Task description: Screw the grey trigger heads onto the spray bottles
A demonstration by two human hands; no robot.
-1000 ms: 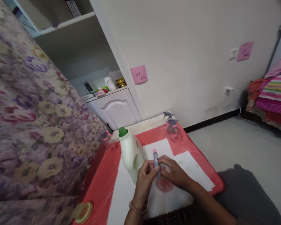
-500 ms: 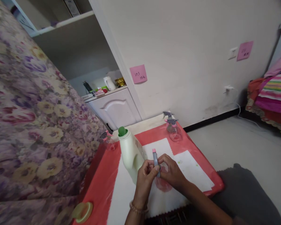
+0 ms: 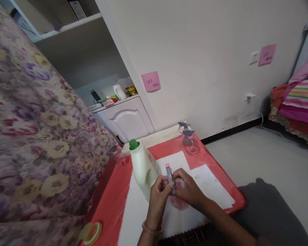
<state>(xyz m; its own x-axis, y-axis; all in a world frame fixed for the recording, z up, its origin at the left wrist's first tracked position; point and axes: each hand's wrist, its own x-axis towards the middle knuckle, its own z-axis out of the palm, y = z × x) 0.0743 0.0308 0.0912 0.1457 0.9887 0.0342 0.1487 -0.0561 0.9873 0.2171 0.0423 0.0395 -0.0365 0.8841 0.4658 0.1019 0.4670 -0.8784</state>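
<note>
A clear pinkish spray bottle stands on the white cloth in front of me, topped by a grey spray head with a pink nozzle tip. My left hand is closed, its thumb and fingers pinching the spray head from the left. My right hand is closed around the neck area from the right; its fingers partly hide the collar. Just left of the hands stands a pale green jug with a darker green spout in its open mouth.
Two more spray bottles stand at the table's far right corner, another spray bottle at the left edge. A yellow-green cap lies front left on the red tablecloth. A floral curtain hangs along the left.
The spray head leans very slightly more to the left. Both hands keep their hold on the bottle, and the other things stay where they were.
</note>
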